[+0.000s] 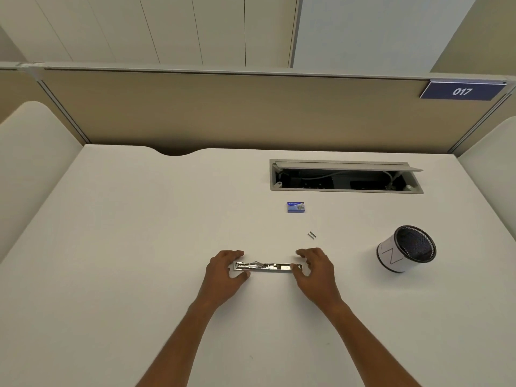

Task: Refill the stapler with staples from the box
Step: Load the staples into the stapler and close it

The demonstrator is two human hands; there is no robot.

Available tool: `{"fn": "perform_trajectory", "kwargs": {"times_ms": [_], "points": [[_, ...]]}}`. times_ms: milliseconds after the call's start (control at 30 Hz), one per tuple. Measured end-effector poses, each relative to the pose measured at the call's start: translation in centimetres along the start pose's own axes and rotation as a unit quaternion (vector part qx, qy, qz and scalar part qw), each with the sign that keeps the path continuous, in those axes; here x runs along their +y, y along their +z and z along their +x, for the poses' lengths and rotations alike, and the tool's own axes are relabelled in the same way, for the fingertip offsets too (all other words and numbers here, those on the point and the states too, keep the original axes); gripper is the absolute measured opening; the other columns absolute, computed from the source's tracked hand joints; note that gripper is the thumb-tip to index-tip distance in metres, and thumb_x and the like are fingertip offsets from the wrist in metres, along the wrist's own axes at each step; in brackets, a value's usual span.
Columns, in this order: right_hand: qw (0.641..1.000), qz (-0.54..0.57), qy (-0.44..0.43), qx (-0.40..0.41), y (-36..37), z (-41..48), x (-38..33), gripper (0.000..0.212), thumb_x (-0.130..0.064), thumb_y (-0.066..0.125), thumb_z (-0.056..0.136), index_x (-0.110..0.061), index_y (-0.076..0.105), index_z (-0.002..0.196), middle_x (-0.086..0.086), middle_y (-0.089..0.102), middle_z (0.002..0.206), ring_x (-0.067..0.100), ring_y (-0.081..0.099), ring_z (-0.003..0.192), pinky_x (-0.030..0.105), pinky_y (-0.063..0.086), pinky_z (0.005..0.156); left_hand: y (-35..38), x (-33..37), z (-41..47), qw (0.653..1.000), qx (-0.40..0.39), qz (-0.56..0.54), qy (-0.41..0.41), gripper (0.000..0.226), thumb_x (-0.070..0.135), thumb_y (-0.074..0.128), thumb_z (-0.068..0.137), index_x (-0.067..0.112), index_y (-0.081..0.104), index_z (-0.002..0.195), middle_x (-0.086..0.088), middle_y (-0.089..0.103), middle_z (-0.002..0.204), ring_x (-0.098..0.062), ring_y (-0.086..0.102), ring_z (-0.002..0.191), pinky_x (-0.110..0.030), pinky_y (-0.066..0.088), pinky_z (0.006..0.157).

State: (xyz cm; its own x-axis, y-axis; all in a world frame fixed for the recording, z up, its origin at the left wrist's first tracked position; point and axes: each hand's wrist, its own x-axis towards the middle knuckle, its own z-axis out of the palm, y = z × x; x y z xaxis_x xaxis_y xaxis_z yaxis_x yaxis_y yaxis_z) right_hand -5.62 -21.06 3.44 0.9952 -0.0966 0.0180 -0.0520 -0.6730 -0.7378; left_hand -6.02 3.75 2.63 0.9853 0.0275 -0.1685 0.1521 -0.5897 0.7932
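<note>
I have the opened stapler (268, 266) flat on the table (139, 247), left hand (223, 270) and right hand (312, 269) pinching its ends, so next I fetch the staple strip (311, 235) at one o'clock, short of the box (295, 207).

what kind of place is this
Most likely an office or study cubicle: a white desk walled by beige partitions, a numbered plate reading 017, and an open cable hatch set into the desktop.
</note>
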Motion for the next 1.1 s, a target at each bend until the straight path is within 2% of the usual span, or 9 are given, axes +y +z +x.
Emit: {"fn": "perform_trajectory", "kwargs": {"times_ms": [100,167,400,500,733,800,933,1033,1100], "points": [[0.998,-0.030,-0.032,-0.038,0.1,-1.1,0.4,0.039,-0.011,0.079,0.080,-0.010,0.071,0.118,0.003,0.063,0.109,0.019,0.053,0.098,0.018,0.037,0.086,0.0,0.0,0.0,0.999,-0.011,0.031,0.017,0.049,0.011,0.085,0.081,0.015,0.072,0.128,0.002,0.064,0.117,-0.022,0.059,0.107,-0.036,0.051,0.096],[0.996,-0.042,-0.037,-0.063,0.1,-1.3,0.5,0.042,-0.012,0.077,0.082,-0.010,0.068,0.124,0.001,0.060,0.114,0.014,0.046,0.101,0.012,0.033,0.088,0.1,0.0,0.0,0.998,-0.013,0.061,0.028,0.045,0.010,0.083,0.082,0.015,0.073,0.127,0.003,0.062,0.115,-0.019,0.056,0.101,-0.028,0.046,0.092],[0.993,-0.081,-0.047,-0.070,0.4,-1.0,0.6,0.028,-0.001,0.069,0.088,-0.009,0.074,0.115,0.007,0.062,0.108,0.025,0.051,0.100,0.019,0.034,0.085,0.3,0.1,0.1,0.996,0.013,0.074,0.049,0.029,0.011,0.082,0.085,0.017,0.080,0.113,0.001,0.065,0.106,-0.020,0.055,0.096,-0.025,0.039,0.084],[0.994,-0.076,-0.044,-0.058,0.5,-0.9,0.5,0.023,-0.001,0.068,0.090,-0.010,0.077,0.110,0.005,0.062,0.103,0.018,0.046,0.093,0.018,0.033,0.082,0.3,0.2,0.1,0.996,0.015,0.074,0.054,0.024,0.010,0.081,0.085,0.017,0.082,0.108,0.003,0.061,0.099,-0.020,0.055,0.094,-0.024,0.037,0.081],[0.993,-0.083,-0.051,-0.073,-0.5,-0.9,0.4,0.023,-0.002,0.069,0.088,-0.012,0.078,0.107,0.004,0.062,0.096,0.025,0.054,0.095,0.021,0.033,0.079,-0.3,0.2,0.1,0.993,-0.020,0.089,0.077,0.021,0.008,0.078,0.088,0.013,0.080,0.108,0.004,0.060,0.099,-0.022,0.055,0.099,-0.019,0.037,0.077],[0.992,-0.081,-0.063,-0.071,-1.2,-1.0,0.1,0.022,-0.002,0.070,0.087,-0.012,0.078,0.104,0.003,0.061,0.094,0.025,0.055,0.093,0.023,0.036,0.080,-0.8,0.5,0.1,0.993,-0.028,0.075,0.085,0.020,0.007,0.078,0.088,0.013,0.079,0.107,0.004,0.061,0.099,-0.018,0.057,0.093,-0.018,0.040,0.077],[0.993,-0.052,-0.098,-0.048,-3.4,-1.1,-1.4,0.018,-0.004,0.076,0.084,-0.014,0.078,0.099,0.001,0.061,0.088,0.024,0.059,0.087,0.032,0.047,0.080,-2.6,2.0,-0.1,0.994,-0.048,0.015,0.097,0.015,0.009,0.079,0.089,0.015,0.078,0.102,-0.001,0.064,0.097,-0.023,0.065,0.089,-0.031,0.055,0.082],[0.991,-0.033,-0.123,-0.026,-5.5,-0.9,-3.2,0.017,-0.006,0.078,0.084,-0.016,0.078,0.099,0.000,0.060,0.085,0.021,0.060,0.084,0.034,0.050,0.079,-3.9,3.8,-0.1,0.994,-0.026,-0.078,0.072,0.018,0.009,0.083,0.086,0.020,0.079,0.099,-0.001,0.069,0.101,-0.022,0.070,0.087,-0.017,0.053,0.077],[0.990,-0.013,-0.137,-0.014,-6.9,-0.7,-4.4,0.019,-0.007,0.079,0.084,-0.017,0.079,0.100,-0.001,0.059,0.084,0.019,0.060,0.082,0.031,0.050,0.077,-4.9,5.3,-0.1,0.986,-0.007,-0.156,0.055,0.021,0.008,0.085,0.084,0.022,0.080,0.099,0.000,0.075,0.105,-0.017,0.074,0.088,-0.015,0.053,0.076]]}}
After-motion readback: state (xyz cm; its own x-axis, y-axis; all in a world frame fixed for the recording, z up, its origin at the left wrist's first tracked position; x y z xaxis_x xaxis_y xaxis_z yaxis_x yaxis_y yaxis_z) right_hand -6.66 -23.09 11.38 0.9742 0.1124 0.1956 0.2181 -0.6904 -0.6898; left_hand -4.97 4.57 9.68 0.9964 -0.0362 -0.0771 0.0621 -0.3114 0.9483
